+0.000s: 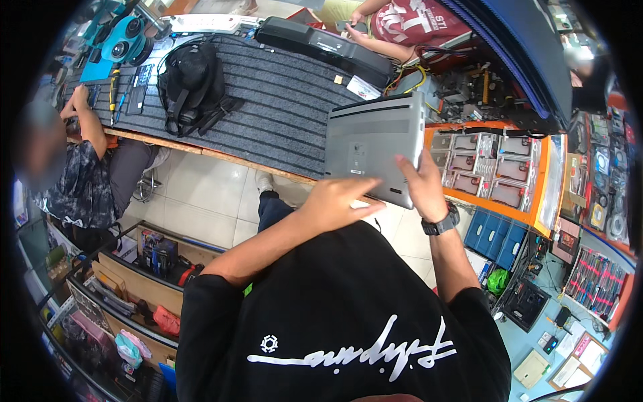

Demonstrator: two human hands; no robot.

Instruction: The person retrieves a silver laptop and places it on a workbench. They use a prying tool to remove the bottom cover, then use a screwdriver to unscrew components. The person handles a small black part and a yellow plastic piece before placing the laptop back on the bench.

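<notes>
A grey laptop [375, 144] is tilted, its underside with vents and rubber strips facing me, at the right end of the striped counter mat. My right hand [425, 187], with a dark watch on its wrist, grips the laptop's right edge, thumb lying on the underside. In front of the laptop's near edge is my left hand [341, 201], fingers stretched out toward the right and thumb apart from them. Its fingertips overlap the laptop's near corner; whether they touch it I cannot tell.
A black backpack [194, 87] lies on the grey striped mat [268, 100], a long black case [325, 50] along its far side. An orange-framed display case [495, 167] stands to the right. One person sits at the left; another's hands show across the counter. Shelves [120, 288] stand lower left.
</notes>
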